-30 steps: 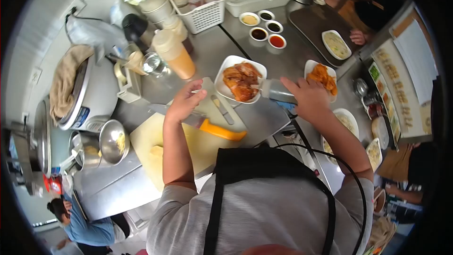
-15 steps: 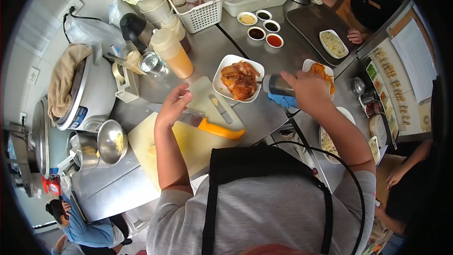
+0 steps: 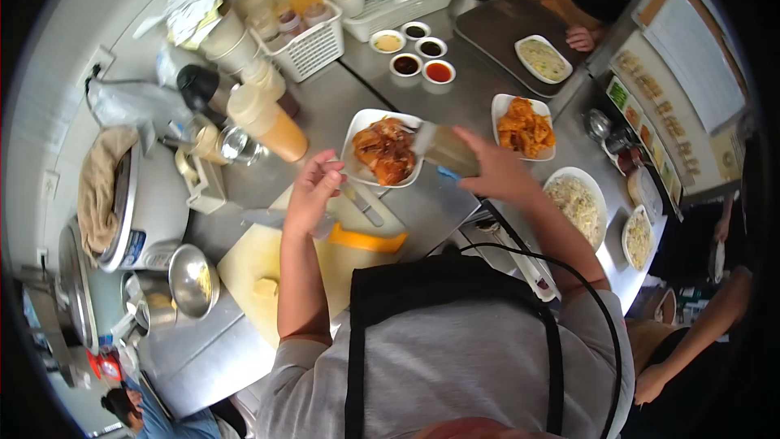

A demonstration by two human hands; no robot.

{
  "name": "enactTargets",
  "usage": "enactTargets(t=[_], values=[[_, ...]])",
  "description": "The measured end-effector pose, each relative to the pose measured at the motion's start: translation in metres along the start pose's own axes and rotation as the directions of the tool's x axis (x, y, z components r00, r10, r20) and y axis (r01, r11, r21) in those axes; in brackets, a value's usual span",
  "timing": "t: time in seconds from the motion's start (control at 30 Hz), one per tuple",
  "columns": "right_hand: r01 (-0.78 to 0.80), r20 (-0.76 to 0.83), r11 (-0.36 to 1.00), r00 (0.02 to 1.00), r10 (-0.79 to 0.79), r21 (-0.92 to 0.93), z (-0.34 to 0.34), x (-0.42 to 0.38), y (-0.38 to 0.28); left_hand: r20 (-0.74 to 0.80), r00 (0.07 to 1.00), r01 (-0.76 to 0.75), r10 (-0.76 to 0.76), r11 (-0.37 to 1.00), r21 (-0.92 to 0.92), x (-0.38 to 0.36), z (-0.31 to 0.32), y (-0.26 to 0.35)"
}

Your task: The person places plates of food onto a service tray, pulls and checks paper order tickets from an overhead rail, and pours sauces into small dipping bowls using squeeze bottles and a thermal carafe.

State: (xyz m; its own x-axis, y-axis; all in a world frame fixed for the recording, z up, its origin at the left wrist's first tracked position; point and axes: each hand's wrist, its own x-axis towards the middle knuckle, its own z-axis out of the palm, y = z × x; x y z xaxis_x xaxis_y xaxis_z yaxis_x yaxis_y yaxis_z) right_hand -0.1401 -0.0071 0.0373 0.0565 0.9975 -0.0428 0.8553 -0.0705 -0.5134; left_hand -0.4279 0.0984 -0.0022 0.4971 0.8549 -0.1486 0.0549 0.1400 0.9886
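Note:
A browned roast chicken (image 3: 385, 150) sits in a white square dish (image 3: 351, 169). My right hand (image 3: 502, 169) grips a squeeze bottle (image 3: 452, 152) of dark sauce, lying nearly level with its tip over the chicken's right side. Motion blurs the bottle. My left hand (image 3: 313, 191) is just left of the dish, fingers loosely bent and apart, holding nothing I can see. Below it, an orange-handled knife (image 3: 368, 239) and a smaller blade (image 3: 363, 206) lie on the pale cutting board (image 3: 244, 264). A blue cloth (image 3: 447, 172) shows partly beneath the bottle.
Fried chicken pieces (image 3: 524, 126) and bowls of fried rice (image 3: 578, 203) stand on the right. Several sauce cups (image 3: 439, 72) sit behind the dish. A tall orange squeeze bottle (image 3: 280, 134) and a steel bowl (image 3: 193, 280) are leftward. A co-worker's hand (image 3: 580, 38) rests by the tray (image 3: 487, 28).
The squeeze bottle in my right hand has moved left over the chicken, uncovering the fried pieces. My left hand has come closer to the dish. The whole view has shifted.

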Motion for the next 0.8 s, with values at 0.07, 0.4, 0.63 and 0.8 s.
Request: enactTargets(t=[0.07, 0.4, 0.63, 0.8], values=[[0.139, -0.129, 0.957, 0.986, -0.109, 0.254, 0.024, 0.004, -0.008, 0.066, 0.990, -0.118, 0.124, 0.989, -0.088, 0.007, 0.036, 0.007], [0.339, -0.321, 0.897, 0.915, -0.243, 0.286, 0.036, 0.031, -0.056, -0.157, 0.911, -0.408, 0.382, 0.891, -0.198, 0.052, 0.055, 0.060], [-0.638, 0.634, 0.485, 0.747, 0.200, 0.599, 0.105, 0.023, 0.028, -0.445, 0.731, -0.486, 0.517, 0.853, 0.193, 0.103, 0.012, 0.060], [-0.627, 0.625, 0.166, 0.777, 0.070, 0.761, 0.151, 0.037, 0.031, -0.478, 0.634, -0.357, 0.608, 0.778, 0.517, 0.147, -0.014, 0.007]])
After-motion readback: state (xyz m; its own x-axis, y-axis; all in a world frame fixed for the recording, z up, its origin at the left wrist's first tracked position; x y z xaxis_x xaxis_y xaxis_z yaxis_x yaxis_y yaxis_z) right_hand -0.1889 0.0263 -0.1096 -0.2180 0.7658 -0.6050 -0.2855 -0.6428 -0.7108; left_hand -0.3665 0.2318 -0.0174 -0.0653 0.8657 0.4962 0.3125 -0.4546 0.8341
